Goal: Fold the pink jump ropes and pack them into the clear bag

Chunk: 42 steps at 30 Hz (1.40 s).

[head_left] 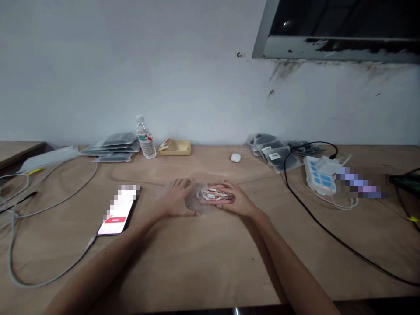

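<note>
In the middle of the table my right hand (239, 200) is closed around a small pink container (213, 202), fingers along its far side and thumb on the near side. Several short white stick-like pieces (212, 194) lie in it; their exact kind is too small to tell. My left hand (177, 199) is curved around the left part of a clear plastic cover (196, 203), with thumb and fingers on opposite sides. The cover is blurred and reaches up to the pink container; whether they are joined I cannot tell.
A lit phone (114, 218) on a white cable lies left. Behind stand a water bottle (146, 140), a tan tray (175, 148), a white case (235, 158) and grey packets (274, 153). A power strip (318, 175) and black cable (305, 208) are at right.
</note>
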Each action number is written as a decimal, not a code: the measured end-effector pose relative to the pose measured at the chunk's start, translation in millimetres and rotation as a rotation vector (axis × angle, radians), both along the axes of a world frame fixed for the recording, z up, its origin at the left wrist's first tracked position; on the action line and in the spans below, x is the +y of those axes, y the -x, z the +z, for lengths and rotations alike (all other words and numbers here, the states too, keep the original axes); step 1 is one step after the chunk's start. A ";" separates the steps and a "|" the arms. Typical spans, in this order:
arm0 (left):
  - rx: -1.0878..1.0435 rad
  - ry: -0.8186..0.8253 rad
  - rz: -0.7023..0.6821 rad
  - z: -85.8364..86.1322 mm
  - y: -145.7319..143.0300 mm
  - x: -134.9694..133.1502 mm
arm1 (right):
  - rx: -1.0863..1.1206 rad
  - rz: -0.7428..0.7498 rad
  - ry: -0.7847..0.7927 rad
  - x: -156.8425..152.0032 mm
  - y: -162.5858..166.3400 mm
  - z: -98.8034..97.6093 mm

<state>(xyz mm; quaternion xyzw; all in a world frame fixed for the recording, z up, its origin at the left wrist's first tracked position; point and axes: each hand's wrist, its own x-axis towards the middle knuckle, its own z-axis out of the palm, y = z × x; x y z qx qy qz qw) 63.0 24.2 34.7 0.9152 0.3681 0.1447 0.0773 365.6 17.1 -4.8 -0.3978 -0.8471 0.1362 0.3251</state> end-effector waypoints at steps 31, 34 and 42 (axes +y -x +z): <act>0.018 -0.066 0.190 3.6 -9.8 -8.7 | 0.160 -0.130 0.019 -3.1 11.0 -0.4; -0.002 -0.063 0.210 1.4 -10.7 -9.5 | 0.158 -0.136 0.025 -1.9 10.2 -2.3; 0.017 -0.065 0.199 -1.8 -12.0 -7.2 | 0.126 -0.150 -0.010 -1.8 12.3 -3.7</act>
